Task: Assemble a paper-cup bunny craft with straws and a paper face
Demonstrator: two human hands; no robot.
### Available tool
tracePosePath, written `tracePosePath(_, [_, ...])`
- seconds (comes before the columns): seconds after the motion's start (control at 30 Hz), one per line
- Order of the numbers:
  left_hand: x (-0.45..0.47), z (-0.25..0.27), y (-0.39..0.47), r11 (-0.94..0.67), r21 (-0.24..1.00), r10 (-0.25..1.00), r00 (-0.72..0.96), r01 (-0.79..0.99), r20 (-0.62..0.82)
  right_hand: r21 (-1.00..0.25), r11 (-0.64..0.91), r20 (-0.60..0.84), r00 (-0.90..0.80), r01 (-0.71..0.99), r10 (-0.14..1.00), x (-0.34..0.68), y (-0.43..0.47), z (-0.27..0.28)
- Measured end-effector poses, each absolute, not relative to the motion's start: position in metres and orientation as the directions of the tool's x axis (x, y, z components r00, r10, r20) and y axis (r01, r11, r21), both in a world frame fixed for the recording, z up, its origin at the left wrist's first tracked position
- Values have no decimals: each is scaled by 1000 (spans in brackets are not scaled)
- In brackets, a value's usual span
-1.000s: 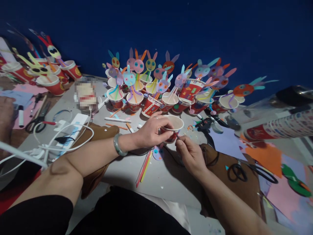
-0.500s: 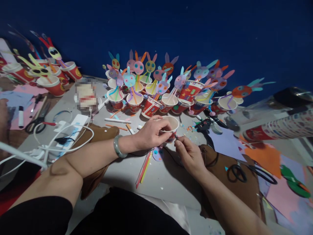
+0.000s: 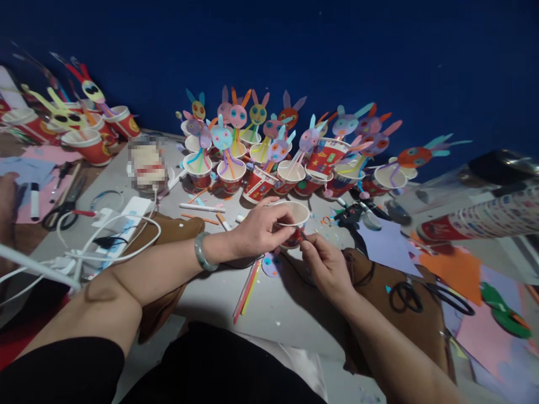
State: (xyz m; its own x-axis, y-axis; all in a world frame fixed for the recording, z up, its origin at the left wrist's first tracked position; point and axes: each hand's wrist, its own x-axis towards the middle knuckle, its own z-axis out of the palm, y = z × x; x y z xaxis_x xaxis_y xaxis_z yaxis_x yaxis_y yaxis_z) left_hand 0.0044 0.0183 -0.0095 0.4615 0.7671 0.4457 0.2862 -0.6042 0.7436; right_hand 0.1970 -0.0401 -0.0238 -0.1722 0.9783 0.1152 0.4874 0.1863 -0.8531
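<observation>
Worker's two hands at a paper cup (image 3: 300,212). The cup is at the centre of the grey table (image 3: 210,297), mouth upward, between the hands and in front of the decorated cups; whether its base touches the tabletop I cannot tell. The left hand (image 3: 265,227), with a greenish bangle (image 3: 205,252) at the wrist, pinches the cup's near-left rim, fingers at the mouth and thumb on the near side. The right hand (image 3: 326,262) pinches a thin dark object (image 3: 302,235) between thumb and curled fingers, its tip at the cup's near-right side; contact with the wall I cannot make out.

Nearest the worker, just below the cup, lie a lilac paper face (image 3: 270,266) with a blue eye and, to its left, narrow red and yellow strips (image 3: 246,292). Behind stand the decorated cups (image 3: 233,178), bearing long-eared paper heads on coloured strips, against a dark blue wall (image 3: 269,39).

Right side: a brown cloth (image 3: 408,342) with black-handled scissors (image 3: 406,297) partly upon it, a lilac sheet (image 3: 383,242), an orange sheet (image 3: 455,272) and a stack of nested cups (image 3: 484,221) lying lengthwise. Left side: a white power strip (image 3: 135,213) with looping cables and, at the edge, part of another person's hand (image 3: 5,199).
</observation>
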Motion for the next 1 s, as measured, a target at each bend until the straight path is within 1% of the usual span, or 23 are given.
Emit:
tracePosePath(0.2, [5,-10,19,-647,721,740,435,249,514,-845,191,118,-175,500,978,197,-40,-23])
tracePosePath(0.43, [4,-13,19,-666,675,731,459,318,505,-826,191,115,-175,530,978,198,-39,-22])
tracePosePath(0.73, [4,-10,17,-770,470,638,519,432,569,-840,152,55,-197,520,979,198,-37,-23])
tracePosePath(0.87, [4,-11,18,-786,408,617,562,464,551,-782,195,92,-199,592,976,200,-35,-24])
tracePosePath(1.0, [4,-15,20,-783,404,621,575,473,533,-689,231,135,-192,687,972,202,-34,-25])
